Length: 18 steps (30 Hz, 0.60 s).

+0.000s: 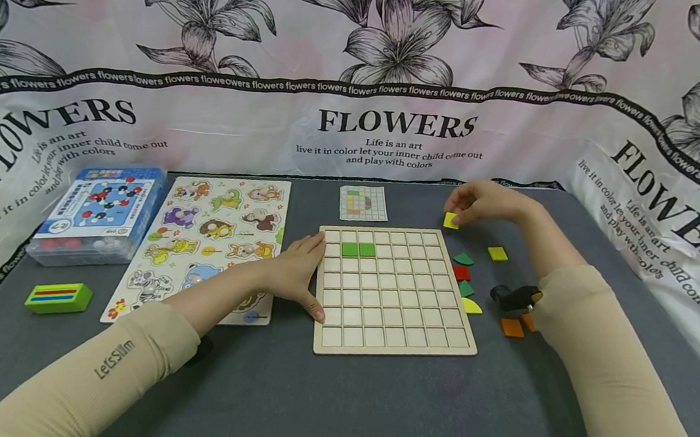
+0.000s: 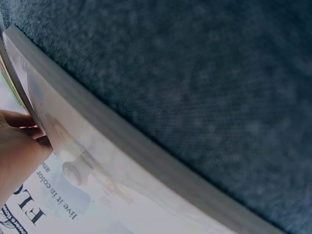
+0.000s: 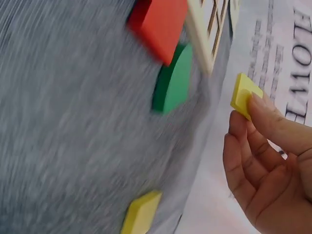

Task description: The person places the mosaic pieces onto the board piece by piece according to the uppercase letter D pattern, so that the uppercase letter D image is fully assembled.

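Observation:
A wooden grid board (image 1: 388,291) lies flat, with two green square tiles (image 1: 349,250) side by side in its upper left cells. My left hand (image 1: 295,276) rests along the board's left edge, thumb and fingers spread; in the left wrist view, only part of the left hand (image 2: 18,153) shows. Beyond the board's upper right corner, my right hand (image 1: 487,202) pinches a yellow square tile (image 3: 247,95) between thumb and fingers. Another yellow square tile (image 1: 497,253) lies on the table below that hand. Behind the board is a small pattern card (image 1: 362,203).
Beside the board's right edge lie green pieces (image 1: 463,259), a red piece (image 1: 462,273) and a yellow curved piece (image 1: 471,306). Orange tiles (image 1: 512,328) sit near the right sleeve. At left are an animal puzzle board (image 1: 202,242), a plastic box (image 1: 99,212) and a green block (image 1: 58,299).

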Each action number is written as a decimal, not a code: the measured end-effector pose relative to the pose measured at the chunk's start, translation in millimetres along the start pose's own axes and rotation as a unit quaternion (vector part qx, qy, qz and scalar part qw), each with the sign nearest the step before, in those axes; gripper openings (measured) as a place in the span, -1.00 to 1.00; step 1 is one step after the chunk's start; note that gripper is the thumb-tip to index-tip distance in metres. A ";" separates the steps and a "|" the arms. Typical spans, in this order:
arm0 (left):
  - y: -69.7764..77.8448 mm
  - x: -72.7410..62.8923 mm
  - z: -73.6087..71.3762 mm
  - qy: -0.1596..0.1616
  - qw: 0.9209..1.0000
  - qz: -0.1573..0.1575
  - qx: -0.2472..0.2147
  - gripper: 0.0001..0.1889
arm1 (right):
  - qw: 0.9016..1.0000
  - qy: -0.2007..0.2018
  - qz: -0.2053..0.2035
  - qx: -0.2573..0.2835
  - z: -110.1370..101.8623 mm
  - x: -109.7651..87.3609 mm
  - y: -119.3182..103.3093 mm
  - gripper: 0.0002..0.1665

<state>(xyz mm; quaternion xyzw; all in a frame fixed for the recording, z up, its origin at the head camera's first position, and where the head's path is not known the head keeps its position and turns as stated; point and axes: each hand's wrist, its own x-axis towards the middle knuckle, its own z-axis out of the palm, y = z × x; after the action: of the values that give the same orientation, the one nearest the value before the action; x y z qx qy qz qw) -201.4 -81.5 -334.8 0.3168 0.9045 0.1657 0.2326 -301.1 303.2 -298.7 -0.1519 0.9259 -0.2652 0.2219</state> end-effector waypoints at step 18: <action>1.1 -0.3 -2.4 -0.002 1.000 -0.001 -0.004 0.41 | 0.994 -0.022 -0.106 0.027 29.1 16.8 -63.2 -0.76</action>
<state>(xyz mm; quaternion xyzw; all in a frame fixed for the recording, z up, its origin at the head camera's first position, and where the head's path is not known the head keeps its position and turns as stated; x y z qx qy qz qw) -202.0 -81.2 -332.3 0.3148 0.9038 0.1687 0.2357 -290.8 232.8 -291.1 -0.2494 0.8921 -0.3084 0.2164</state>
